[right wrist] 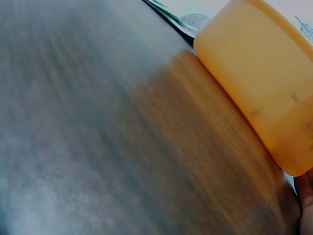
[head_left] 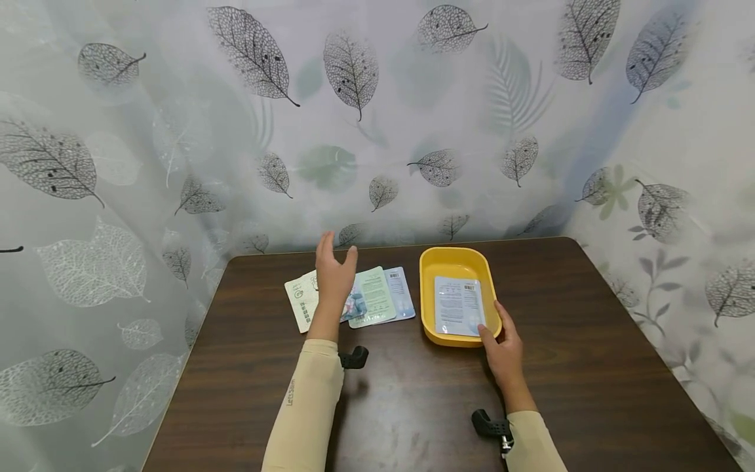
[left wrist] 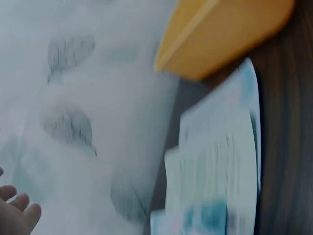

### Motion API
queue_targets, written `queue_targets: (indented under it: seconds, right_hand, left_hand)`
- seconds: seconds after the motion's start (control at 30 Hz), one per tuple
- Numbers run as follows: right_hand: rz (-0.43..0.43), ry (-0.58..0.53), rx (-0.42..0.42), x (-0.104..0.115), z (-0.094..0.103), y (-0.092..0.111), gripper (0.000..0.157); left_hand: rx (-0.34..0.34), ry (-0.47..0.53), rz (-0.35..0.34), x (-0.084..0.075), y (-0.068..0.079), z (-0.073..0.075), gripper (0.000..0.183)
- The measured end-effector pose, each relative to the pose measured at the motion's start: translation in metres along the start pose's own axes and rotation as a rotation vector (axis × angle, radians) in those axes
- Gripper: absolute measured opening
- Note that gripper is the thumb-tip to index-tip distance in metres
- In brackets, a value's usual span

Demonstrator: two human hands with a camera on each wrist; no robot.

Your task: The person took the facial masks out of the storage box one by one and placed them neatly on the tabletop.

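Observation:
A yellow plastic tray stands on the table, right of centre. One pale blue printed sachet lies in it. At the tray's near right corner my right hand grips the wall, thumb over the rim and fingers outside. In the right wrist view only part of that hand shows, by the end of the tray. My left hand is raised over a fanned row of flat sachets, fingers extended, holding nothing. The row includes a cream sachet, a green sachet and a pale blue sachet.
The dark wooden table ends at the back against a leaf-patterned curtain, which also hangs along both sides. A black strap-mounted camera sits at my left wrist, another black camera at my right.

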State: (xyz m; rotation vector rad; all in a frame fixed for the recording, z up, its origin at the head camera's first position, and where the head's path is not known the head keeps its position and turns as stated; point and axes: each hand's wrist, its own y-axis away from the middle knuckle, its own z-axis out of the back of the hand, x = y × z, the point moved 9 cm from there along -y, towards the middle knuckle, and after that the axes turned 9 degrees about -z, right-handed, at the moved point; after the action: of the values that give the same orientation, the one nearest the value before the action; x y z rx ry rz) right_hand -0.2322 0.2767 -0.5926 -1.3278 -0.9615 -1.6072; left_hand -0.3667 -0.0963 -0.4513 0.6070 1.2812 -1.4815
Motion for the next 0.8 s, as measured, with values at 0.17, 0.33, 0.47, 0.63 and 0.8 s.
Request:
queue_targets:
  seconds: [0.17,0.33,0.47,0.63,0.8]
  right_hand:
    - [-0.007,0.009,-0.002,-0.001,0.0,0.0,0.066]
    - [-0.004,-0.009,0.001,0.001,0.0,0.001,0.065]
    - [-0.007,-0.017,0.004,0.003,-0.001,0.001,0.066]
    - [-0.011,-0.026,0.009,0.0,0.001,0.0,0.068]
    - [-0.015,-0.024,0.008,-0.001,0.001,0.0,0.068]
  left_hand:
    - [0.044,0.177,0.003,-0.03,0.001,-0.041,0.061]
    - [0.109,0.245,0.039,-0.05,0.014,-0.083,0.061]
    - [0.181,0.239,0.06,-0.056,0.029,-0.118,0.062]
    - [0.243,0.22,0.076,-0.052,0.049,-0.155,0.061]
    - [0.298,0.185,0.147,-0.035,0.068,-0.183,0.063]
